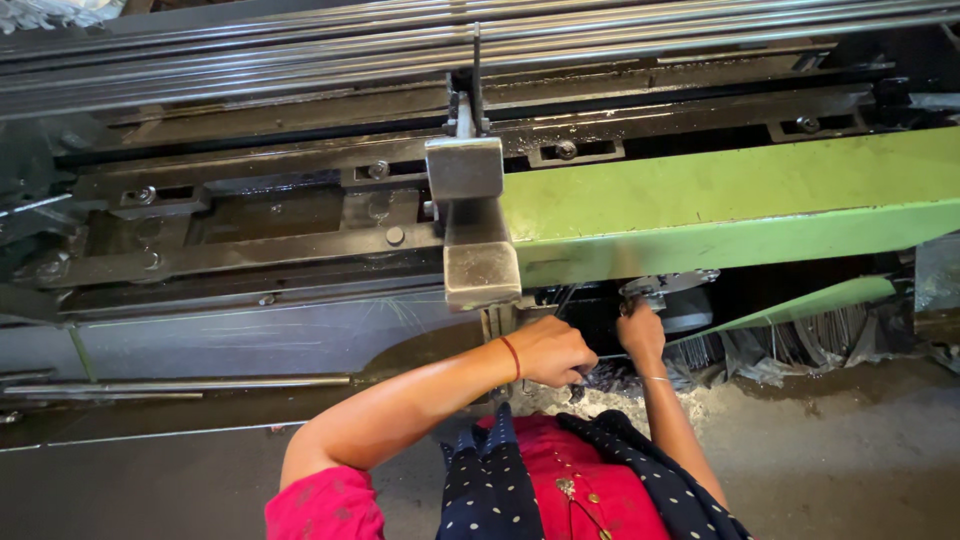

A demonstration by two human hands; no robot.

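Low in the frame my left hand (552, 350) is curled into a fist under the machine; whether it grips anything I cannot tell. Just right of it my right hand (640, 330) reaches up, fingers closed on the round metal fitting (668, 285) beneath the green beam (720, 205). Silvery shavings (610, 392) lie heaped on the floor (830, 450) below, so work here looks unfinished. Above centre stands the grey metal block (480, 265); along the top edge run steel rods (300, 50)
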